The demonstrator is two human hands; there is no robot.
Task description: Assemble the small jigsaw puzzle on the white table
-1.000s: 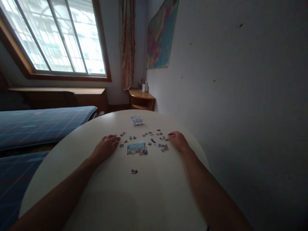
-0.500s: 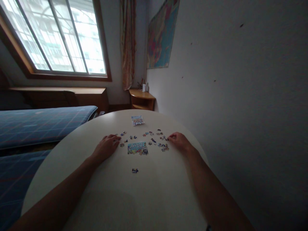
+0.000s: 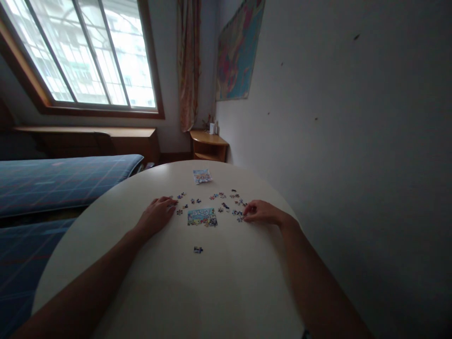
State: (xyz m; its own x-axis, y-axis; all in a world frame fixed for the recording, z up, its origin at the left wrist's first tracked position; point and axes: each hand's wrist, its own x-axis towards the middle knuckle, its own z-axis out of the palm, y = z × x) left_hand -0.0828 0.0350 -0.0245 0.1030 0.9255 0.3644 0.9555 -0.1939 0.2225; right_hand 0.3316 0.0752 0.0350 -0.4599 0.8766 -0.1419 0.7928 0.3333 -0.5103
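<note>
A partly joined jigsaw puzzle with blue at its top and a ragged lower edge lies mid-table. My left hand rests to its left, fingers stretched low over the table, tips at a few loose pieces they partly hide. On the other side, my right hand has its fingers bent and drawn together on a jigsaw piece at the edge of a right-hand cluster; that piece is mostly hidden. Several loose pieces lie beyond the puzzle. One more piece sits apart, nearer me.
The round white table carries a small printed picture packet toward its far side. A mattress with blue plaid stands to the left. The wall runs close along the right. A wooden corner shelf is behind.
My right hand has moved slightly toward me, from the upper right pieces to the lower right cluster. My left hand has stayed in place.
</note>
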